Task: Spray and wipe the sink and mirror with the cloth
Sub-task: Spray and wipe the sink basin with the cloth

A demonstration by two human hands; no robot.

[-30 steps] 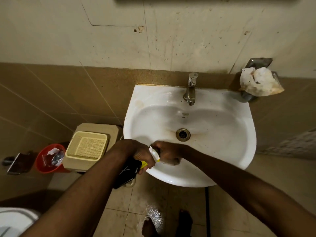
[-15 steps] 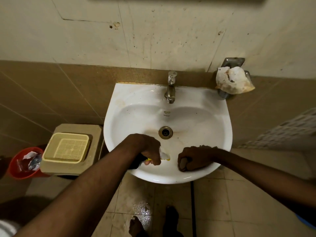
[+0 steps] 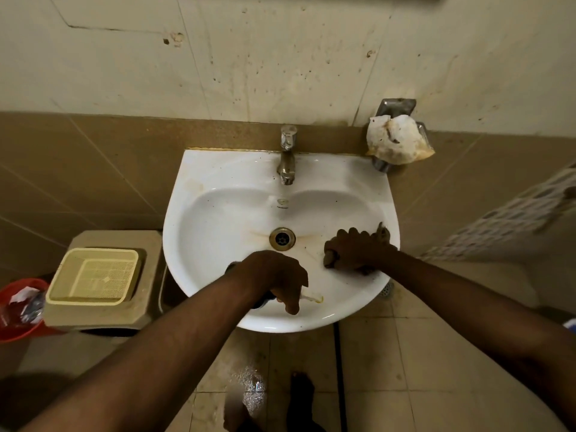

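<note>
A white wall-hung sink [image 3: 218, 213] with rust-coloured stains around its drain [image 3: 282, 239] fills the middle of the view. My left hand [image 3: 276, 277] hovers over the sink's front rim, shut on a spray bottle whose pale nozzle [image 3: 311, 297] pokes out to the right; most of the bottle is hidden under the hand. My right hand [image 3: 355, 249] is shut on a dark cloth [image 3: 382, 233] and presses it against the bowl's right inner side. The mirror is out of view.
A metal tap [image 3: 287, 157] stands at the sink's back. A crumpled stained bag [image 3: 397, 140] sits on a metal holder at the right. A beige bin with a yellow basket [image 3: 96, 277] and a red bucket [image 3: 18, 307] stand on the left. The floor tiles below are wet.
My right hand with the cloth has moved from the sink's front rim up to the right inner side of the bowl. My left hand with the spray bottle stayed near the front rim.
</note>
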